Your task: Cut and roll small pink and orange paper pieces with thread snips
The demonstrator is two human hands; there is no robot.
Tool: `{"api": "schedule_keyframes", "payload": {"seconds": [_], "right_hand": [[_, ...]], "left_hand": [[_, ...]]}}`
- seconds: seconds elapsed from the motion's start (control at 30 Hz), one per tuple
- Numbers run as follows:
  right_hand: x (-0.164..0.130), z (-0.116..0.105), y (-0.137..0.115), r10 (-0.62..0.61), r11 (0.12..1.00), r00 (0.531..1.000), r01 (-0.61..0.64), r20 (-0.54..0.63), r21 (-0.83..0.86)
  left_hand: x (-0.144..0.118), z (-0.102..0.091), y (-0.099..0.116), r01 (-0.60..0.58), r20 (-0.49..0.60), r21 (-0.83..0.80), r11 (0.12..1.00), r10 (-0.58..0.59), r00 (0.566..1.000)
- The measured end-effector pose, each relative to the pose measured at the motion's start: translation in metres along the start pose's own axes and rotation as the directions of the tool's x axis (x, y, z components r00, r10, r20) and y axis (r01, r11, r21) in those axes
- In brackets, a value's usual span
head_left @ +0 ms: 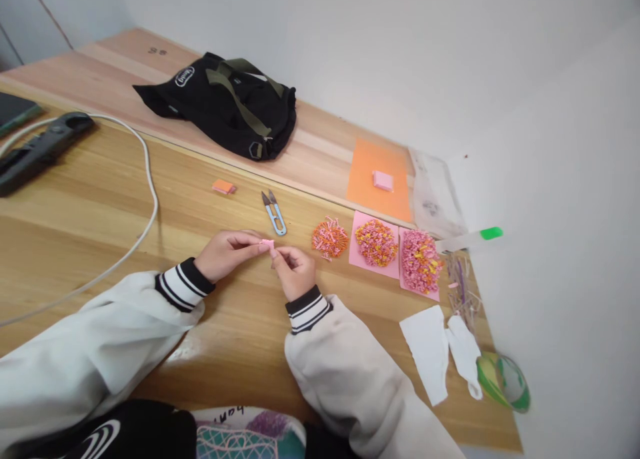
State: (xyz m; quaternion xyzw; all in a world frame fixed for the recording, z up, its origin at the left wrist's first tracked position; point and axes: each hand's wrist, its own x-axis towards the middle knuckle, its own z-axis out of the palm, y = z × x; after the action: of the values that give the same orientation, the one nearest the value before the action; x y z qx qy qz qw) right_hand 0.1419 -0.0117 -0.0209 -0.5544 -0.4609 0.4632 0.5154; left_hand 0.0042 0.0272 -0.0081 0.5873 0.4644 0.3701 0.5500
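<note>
Between my two hands is a small pink piece of paper (267, 244), pinched from both sides above the wooden table. My left hand (227, 254) grips its left end with thumb and fingertips. At the right end, my right hand (295, 270) has thumb and forefinger closed on it. Just beyond my fingers lie blue-handled thread snips (275, 214), blades pointing away. A loose pile of pink and orange rolled paper bits (330, 238) rests right of my right hand. Past my left hand sits a small stack of orange and pink paper (223, 187).
Two pink sheets carry heaps of paper bits, one heap (376, 242) beside another (421, 260). Behind are an orange sheet (357, 169) with a pink stack (383, 180) and a black bag (215, 106). White paper (427, 352) and a green tape roll (523, 386) lie right; a power strip (43, 149) and white cable lie left.
</note>
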Motion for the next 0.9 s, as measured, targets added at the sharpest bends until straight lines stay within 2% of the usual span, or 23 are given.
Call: {"api": "schedule_keyframes", "payload": {"seconds": [0.27,0.63,0.9], "right_hand": [[-0.0001,0.0003,0.0009,0.018,1.0,1.0,-0.018,-0.007,-0.004],[-0.0003,-0.0009,0.0032,-0.014,0.999,1.0,0.015,0.028,-0.051],[-0.0011,-0.0008,0.0031,-0.007,0.999,1.0,0.008,0.025,-0.038]], "left_hand": [[0.0008,-0.0015,-0.0021,0.008,-0.003,-0.009,1.0,-0.008,1.0],[-0.0013,-0.0002,0.0019,0.067,-0.104,-0.046,0.997,-0.071,0.992],[-0.0009,-0.0008,0.0005,0.061,-0.109,-0.076,0.995,-0.069,0.992]]}}
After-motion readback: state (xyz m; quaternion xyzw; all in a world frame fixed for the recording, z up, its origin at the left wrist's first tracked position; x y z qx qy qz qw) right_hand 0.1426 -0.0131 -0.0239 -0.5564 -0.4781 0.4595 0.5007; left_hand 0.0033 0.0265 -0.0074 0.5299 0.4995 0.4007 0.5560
